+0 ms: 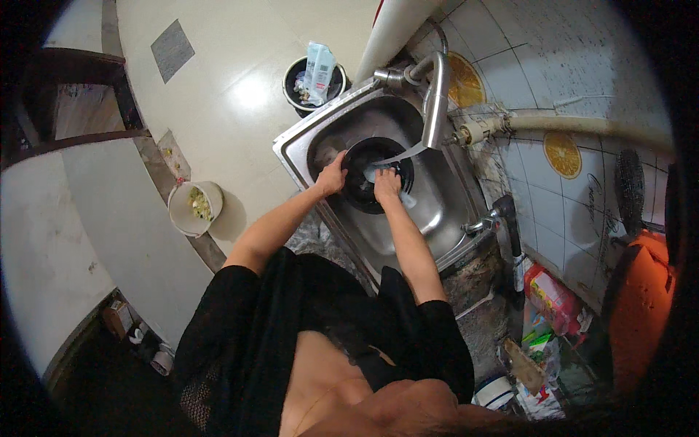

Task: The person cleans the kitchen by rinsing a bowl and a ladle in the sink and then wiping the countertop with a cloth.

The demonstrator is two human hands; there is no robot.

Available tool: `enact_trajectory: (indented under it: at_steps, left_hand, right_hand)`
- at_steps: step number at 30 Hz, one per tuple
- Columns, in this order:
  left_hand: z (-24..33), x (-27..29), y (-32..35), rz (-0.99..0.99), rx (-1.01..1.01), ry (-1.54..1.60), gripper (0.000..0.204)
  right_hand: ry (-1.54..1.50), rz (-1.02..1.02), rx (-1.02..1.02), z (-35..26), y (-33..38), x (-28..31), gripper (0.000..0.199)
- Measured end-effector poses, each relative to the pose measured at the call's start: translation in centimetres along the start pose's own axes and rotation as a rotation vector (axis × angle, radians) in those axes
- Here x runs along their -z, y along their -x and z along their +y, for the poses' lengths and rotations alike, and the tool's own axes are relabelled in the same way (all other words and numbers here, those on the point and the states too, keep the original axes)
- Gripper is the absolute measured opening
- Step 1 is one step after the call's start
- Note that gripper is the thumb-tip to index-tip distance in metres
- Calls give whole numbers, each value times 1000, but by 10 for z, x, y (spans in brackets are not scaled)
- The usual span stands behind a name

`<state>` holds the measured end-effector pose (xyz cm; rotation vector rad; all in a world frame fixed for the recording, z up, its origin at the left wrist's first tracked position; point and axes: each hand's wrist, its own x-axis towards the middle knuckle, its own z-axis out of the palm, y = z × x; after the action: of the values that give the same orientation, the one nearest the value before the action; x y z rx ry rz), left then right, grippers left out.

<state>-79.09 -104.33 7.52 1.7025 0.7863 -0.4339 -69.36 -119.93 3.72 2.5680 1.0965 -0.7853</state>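
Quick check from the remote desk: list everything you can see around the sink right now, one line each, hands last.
pan: one, black, in the sink under the running water
sink: one, steel, set in the counter
faucet: one, steel, over the sink, water flowing
bin: one, dark, on the floor beyond the sink, holding a pale carton
bucket: one, white, on the floor at left, scraps inside
wall tiles: white with orange-slice prints, at right
packets: several, red and green, lower right
left hand: on the pan's left rim
right hand: inside the pan, under the stream
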Motion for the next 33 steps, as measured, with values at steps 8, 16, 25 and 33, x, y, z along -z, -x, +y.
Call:
enact_trajectory:
  at_steps: [8,16,25,33]
  left_hand:
    - [54,-13,11,415,-470,-258,49]
    - [83,-70,-52,-11,-60,-303,51]
    - [64,-56,-80,-172,414,746,40]
    - [24,-90,-79,-250,170,945,38]
  right_hand:
    - [-1852,-308,-217,22,-16,28,26]
    - [-1513,-272,-130,-12,50,83,18]
    - [-1996,-258,-114,-1,71,82,21]
    - [-897,25,-326,-11,6,63,51]
